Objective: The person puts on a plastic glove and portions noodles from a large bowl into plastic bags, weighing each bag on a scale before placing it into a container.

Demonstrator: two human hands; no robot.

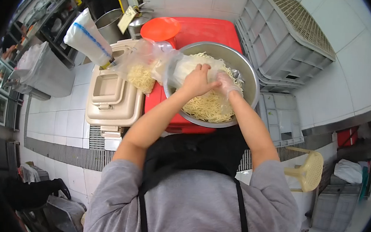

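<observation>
A big steel bowl [254, 84] of pale noodles [208, 107] stands in front of me. Over its far left part lies a cloudy plastic bag [182, 70]. My bare left hand [198, 80] is on this bag, its fingers curled over the film and its thumb pointing right. My right hand [227, 84], in a clear plastic glove, is close beside the left thumb and pinches the bag's right end. Its fingertips are partly hidden by the film. Left of the bowl sits a clear bag of noodles [141, 78].
The bowl rests on a red box [209, 30], with an orange-red bowl [161, 28] behind. Beige lidded containers [116, 110] and a white bag with a blue stripe [87, 38] are left. Grey crates [274, 40] stand right, and a yellow stool [312, 171] is lower right.
</observation>
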